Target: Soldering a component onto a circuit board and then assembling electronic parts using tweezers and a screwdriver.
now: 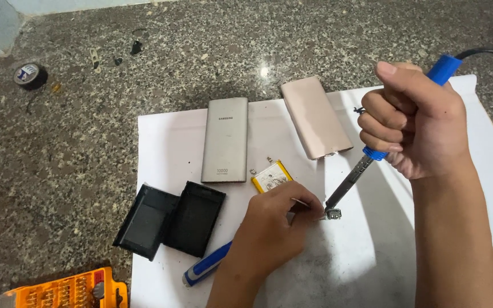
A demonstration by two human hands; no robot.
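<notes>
My right hand (415, 117) is fisted around the blue handle of a soldering iron (372, 155). Its dark tip points down-left onto a small metal connector part (333, 214) on the white sheet (166, 137). My left hand (272, 228) pinches thin tweezers (302, 202) right beside that part. A small yellow-edged flat battery cell (270, 175) lies just above my left hand.
A grey power bank (225, 140) and a pinkish one (315, 117) lie at the back of the sheet. Two black casing halves (169, 219) sit at its left edge. A blue-and-white tool (203, 268), an orange bit set (69, 291) and a tape roll (28, 74) lie around on the granite top.
</notes>
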